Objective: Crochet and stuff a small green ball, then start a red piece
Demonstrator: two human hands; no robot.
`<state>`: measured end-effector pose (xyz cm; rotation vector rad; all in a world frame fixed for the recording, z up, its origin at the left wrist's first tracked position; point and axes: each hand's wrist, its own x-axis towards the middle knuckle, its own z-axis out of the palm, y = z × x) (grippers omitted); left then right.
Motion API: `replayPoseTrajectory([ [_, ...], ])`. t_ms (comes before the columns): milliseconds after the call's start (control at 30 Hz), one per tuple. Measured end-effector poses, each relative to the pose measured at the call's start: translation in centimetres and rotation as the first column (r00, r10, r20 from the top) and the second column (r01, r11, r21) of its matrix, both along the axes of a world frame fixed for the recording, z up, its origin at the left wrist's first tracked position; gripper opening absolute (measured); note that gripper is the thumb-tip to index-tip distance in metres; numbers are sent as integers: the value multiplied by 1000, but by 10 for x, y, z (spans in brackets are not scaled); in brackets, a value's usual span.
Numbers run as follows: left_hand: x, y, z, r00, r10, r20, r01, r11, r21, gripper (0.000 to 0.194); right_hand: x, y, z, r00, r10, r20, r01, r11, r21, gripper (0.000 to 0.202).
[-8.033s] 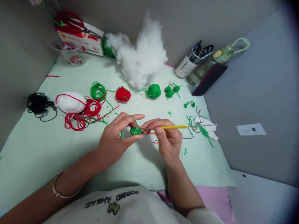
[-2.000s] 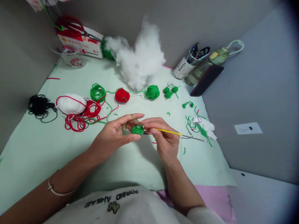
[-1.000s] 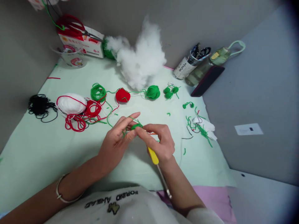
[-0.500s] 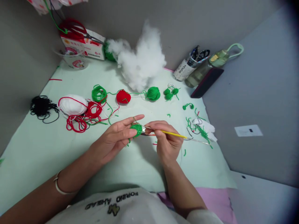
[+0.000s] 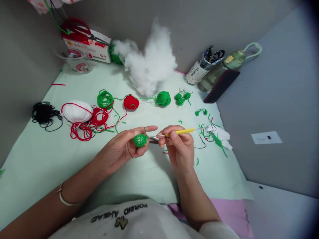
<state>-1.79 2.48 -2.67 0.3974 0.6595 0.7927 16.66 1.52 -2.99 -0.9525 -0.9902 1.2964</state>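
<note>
Fingers (image 5: 142, 151) of the left hand (image 5: 118, 151) hold a rounded green crocheted piece (image 5: 140, 140), index stretched right; the right hand (image 5: 183, 149) pinches a yellow-handled hook (image 5: 183, 131), tip near the piece's right side. Farther on the bench (image 5: 154, 187) lie a red yarn ball (image 5: 131, 102), a green yarn ball (image 5: 163, 99) right of it, and fluffy white fibre (image 5: 149, 63) behind.
</note>
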Motion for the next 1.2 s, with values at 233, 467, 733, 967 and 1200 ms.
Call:
replayPoseTrajectory([
  [233,-5,-2,-3,998,-39,-55,47,987,153,35,3,2,1,994,78,-70,-82,996,-48,20],
  [467,0,-3,-7,978,81,-191,-22,956,293,56,-2,-6,-4,966,-71,249,7,968,251,11],
  [733,0,-7,-6,927,152,-342,8,906,424,54,-9,-9,-8,928,-158,337,26,931,363,15],
  [967,-2,-7,-1,905,177,-387,21,890,455,65,-9,-4,-10,987,-74,142,45,980,196,12],
  [1200,1,-9,-5,842,224,-491,83,845,528,49,-9,-5,-15,999,-28,41,22,990,137,11],
])
